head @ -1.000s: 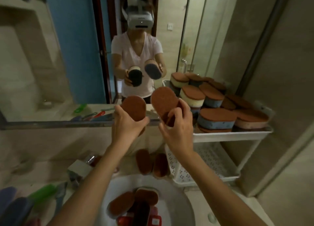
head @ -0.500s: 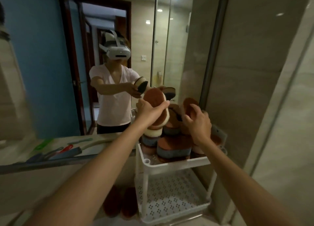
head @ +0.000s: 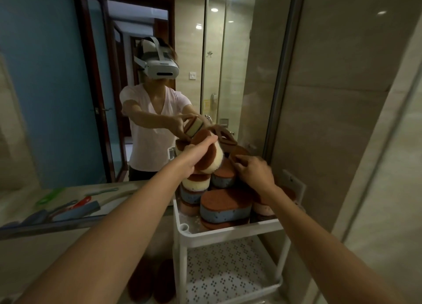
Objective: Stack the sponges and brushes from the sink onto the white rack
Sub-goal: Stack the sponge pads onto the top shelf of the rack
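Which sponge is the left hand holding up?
The oval sponge with a brown top and cream body, tilted in the left hand; the other cream one lies flat below it.

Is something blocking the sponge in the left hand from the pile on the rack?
Nothing visible. The left hand holds the sponge just above the pile's cream sponge; the right hand grips another sponge beside it.

Sponges (head: 225, 209) stacked on rack (head: 230, 231), mirror (head: 68, 98) behind.
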The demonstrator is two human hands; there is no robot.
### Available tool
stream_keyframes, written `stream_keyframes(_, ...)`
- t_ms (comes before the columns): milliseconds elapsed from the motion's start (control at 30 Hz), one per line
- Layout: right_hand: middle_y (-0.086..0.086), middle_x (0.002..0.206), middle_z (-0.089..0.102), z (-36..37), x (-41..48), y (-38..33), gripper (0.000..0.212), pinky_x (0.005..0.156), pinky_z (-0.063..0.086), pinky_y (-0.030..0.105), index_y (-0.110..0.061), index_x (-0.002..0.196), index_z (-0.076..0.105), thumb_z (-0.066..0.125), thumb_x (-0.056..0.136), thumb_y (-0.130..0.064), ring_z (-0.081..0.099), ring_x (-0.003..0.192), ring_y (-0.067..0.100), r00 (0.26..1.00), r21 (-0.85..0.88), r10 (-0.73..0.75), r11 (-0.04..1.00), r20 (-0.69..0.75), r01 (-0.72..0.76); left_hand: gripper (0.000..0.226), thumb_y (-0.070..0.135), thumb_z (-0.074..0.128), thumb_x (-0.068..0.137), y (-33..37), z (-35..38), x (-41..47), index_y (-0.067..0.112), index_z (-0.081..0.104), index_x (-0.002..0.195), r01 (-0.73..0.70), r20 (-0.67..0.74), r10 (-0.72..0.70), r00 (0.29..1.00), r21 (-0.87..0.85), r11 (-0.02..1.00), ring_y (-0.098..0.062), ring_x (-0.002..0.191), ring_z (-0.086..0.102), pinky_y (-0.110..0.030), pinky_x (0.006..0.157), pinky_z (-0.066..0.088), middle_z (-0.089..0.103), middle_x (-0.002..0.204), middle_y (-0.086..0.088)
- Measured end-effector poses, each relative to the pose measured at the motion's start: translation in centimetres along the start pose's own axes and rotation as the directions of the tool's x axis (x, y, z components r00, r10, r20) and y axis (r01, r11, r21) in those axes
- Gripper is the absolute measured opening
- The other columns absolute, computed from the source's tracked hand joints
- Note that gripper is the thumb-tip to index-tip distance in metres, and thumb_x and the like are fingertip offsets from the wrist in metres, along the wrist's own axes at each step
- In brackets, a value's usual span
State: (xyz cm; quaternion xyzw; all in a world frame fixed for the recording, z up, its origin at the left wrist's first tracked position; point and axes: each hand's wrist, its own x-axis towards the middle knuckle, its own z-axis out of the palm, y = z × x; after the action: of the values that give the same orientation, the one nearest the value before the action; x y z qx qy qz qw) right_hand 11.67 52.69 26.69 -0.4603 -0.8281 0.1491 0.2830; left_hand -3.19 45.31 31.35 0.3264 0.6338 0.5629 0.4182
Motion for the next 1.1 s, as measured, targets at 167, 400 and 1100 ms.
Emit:
stream_keyframes(167, 0.013, 0.123, 0.059, 0.4, 0.3, 0.3, 0.035, 0.092, 0.047, 0.041, -0.025, 0.126, 0.056, 0.037, 0.098, -0.031, 0.056, 0.11, 0.03, 0.997, -0.094, -0.035, 0.995, 0.072, 0.041, 0.088, 0.054, 0.061, 0.08, -0.1, 0.0, 0.3, 0.01, 0.023, 0.146, 0.003, 0.004, -0.003, 1.0, 0.006, 1.0, -0.027, 0.132, 0.039, -0.037, 0.101, 0.038, 0.036, 0.147, -0.008)
stream_keyframes(400, 0.014, 0.113, 0.063, -0.8, -0.1, -0.7, 0.032, 0.075, 0.043, 0.027, -0.012, 0.108, 0.063, 0.034, 0.095, -0.016, 0.056, 0.088, 0.02, 0.993, 0.029, -0.057, 0.998, 0.108, 0.054, 0.091, 0.057, 0.065, 0.074, -0.1, 0.3, 0.6, 0.01, 0.03, 0.144, -0.032, 0.007, 0.031, 0.999, 0.06, 0.998, -0.026, 0.129, 0.045, -0.042, 0.107, 0.041, 0.04, 0.145, -0.006)
stream_keyframes(1100, 0.009, 0.137, 0.044, -4.4, -2.2, 3.7, 0.048, 0.086, 0.041, 0.026, -0.019, 0.137, 0.041, 0.055, 0.091, -0.026, 0.049, 0.118, 0.022, 0.974, 0.227, 0.085, 0.973, -0.208, -0.036, 0.048, 0.032, 0.032, 0.099, -1.7, 5.2, 1.2, 0.021, 0.026, 0.146, -0.431, 0.234, 0.421, 0.876, 0.77, 0.47, -0.027, 0.142, 0.024, -0.047, 0.117, 0.016, 0.032, 0.151, -0.008)
